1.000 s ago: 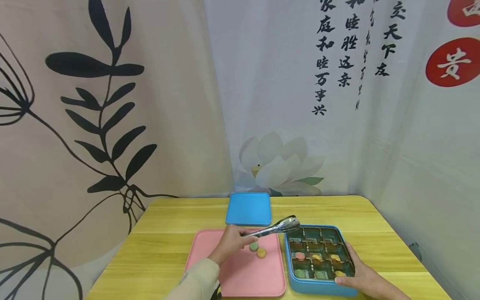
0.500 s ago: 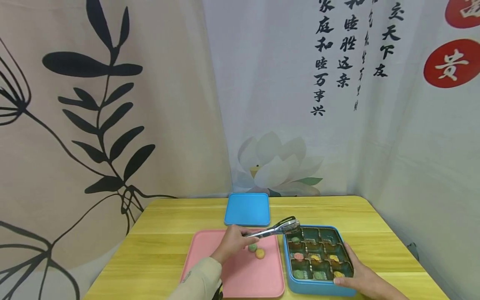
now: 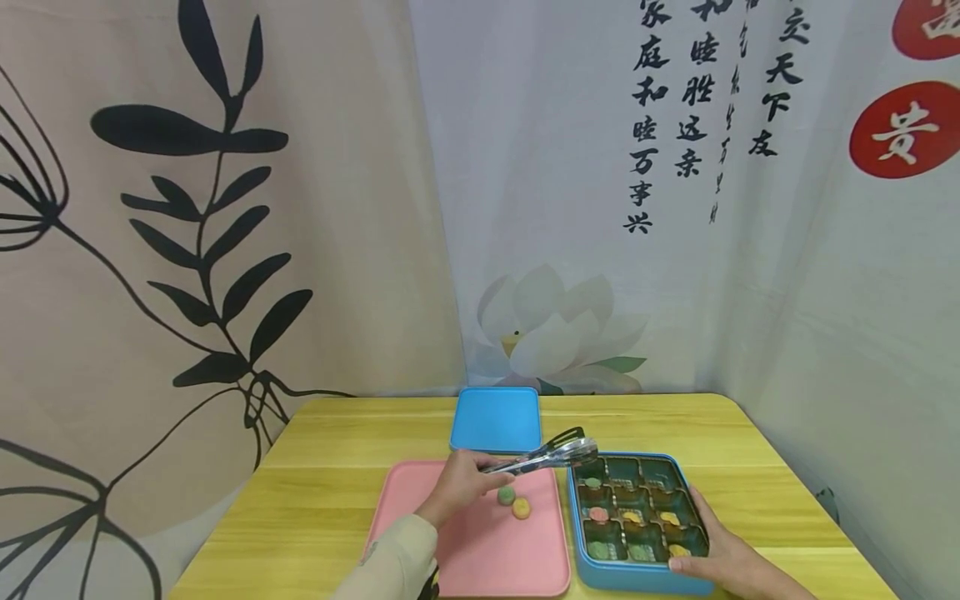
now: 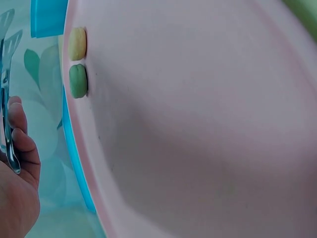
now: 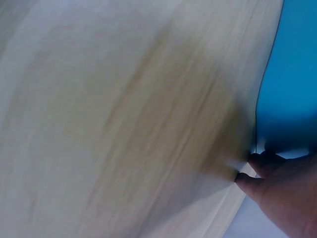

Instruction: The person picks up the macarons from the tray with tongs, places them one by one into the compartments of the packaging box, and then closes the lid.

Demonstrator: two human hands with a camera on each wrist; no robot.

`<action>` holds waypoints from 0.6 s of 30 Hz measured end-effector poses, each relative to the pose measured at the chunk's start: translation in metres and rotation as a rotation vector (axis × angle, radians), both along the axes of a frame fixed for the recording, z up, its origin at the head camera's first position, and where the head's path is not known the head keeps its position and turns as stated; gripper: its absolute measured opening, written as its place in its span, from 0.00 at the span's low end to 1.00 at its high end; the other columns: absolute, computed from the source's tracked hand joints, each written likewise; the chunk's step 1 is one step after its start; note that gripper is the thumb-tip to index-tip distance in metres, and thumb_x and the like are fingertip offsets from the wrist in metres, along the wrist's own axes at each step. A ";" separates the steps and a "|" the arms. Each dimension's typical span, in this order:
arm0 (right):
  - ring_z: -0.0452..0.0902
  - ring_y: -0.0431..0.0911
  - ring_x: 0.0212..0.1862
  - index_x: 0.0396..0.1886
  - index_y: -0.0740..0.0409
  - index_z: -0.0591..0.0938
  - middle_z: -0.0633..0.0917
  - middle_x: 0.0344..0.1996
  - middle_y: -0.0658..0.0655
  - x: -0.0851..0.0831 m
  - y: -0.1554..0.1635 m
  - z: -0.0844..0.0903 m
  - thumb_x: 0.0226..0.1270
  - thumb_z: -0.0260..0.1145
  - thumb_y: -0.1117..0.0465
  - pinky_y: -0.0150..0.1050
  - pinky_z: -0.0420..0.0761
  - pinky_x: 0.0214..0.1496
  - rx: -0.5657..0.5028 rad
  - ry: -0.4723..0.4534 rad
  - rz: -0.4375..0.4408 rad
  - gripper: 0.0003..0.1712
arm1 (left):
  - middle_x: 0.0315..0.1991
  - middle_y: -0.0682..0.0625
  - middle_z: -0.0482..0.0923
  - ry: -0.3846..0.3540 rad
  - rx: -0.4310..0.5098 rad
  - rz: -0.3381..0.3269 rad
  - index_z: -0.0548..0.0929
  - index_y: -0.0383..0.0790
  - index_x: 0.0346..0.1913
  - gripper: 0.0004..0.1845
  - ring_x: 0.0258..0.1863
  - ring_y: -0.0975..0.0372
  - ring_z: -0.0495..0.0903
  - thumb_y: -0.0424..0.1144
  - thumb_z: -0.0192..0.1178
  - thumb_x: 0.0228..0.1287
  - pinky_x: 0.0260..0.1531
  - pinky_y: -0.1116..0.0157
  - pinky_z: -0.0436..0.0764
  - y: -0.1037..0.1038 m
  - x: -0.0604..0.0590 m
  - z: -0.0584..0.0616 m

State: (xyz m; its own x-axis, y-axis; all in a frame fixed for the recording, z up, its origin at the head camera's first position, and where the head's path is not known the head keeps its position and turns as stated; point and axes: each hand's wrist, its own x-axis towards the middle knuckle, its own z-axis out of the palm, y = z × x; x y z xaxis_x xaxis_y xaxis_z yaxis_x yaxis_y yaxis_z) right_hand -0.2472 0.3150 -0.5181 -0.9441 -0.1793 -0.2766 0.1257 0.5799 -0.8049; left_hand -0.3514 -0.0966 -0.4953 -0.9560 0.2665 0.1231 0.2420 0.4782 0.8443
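Tongs (image 3: 542, 455) of shiny metal sit in my left hand (image 3: 459, 483), gripped at the handle end, with the tips held slightly apart and carrying nothing, poised over the far left corner of the blue box (image 3: 637, 575). My right hand (image 3: 723, 560) curls over the box's near right corner and steadies it against the desk (image 3: 322, 492).

By my reading, the moving of sweets from tray to box is mostly done. The box has nine dark compartments in three rows. I count a green sweet (image 3: 593, 482) in the far left cell, a pink one (image 3: 598, 513) and a yellow one in the middle row, and what look like three more along the near row; the far middle and far right cells look empty, though the dark liner makes that hard to confirm.

On the pink tray (image 3: 480, 567), left of the box, two pieces remain: a green sweet on the tray (image 3: 506, 494) and an orange-yellow sweet (image 3: 521, 507), just beside each other, close under my left hand.

A blue lid (image 3: 496, 418) lies flat on the desk beyond the tray, apart from the box.
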 end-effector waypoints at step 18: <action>0.77 0.68 0.53 0.76 0.63 0.25 0.49 0.69 0.86 0.001 0.000 0.001 0.67 0.67 0.44 0.66 0.74 0.49 -0.033 -0.012 0.007 0.67 | 0.37 0.56 0.83 0.022 -0.061 0.032 0.91 0.47 0.41 0.18 0.37 0.59 0.75 0.55 0.75 0.52 0.32 0.61 0.78 -0.033 -0.001 0.002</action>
State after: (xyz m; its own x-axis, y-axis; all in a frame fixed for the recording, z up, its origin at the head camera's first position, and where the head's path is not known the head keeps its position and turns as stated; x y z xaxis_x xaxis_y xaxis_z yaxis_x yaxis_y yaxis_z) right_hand -0.2459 0.3152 -0.5174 -0.9394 -0.1954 -0.2816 0.1313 0.5538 -0.8222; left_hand -0.3520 -0.1293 -0.4933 -0.9613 0.2438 0.1286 0.2441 0.5367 0.8077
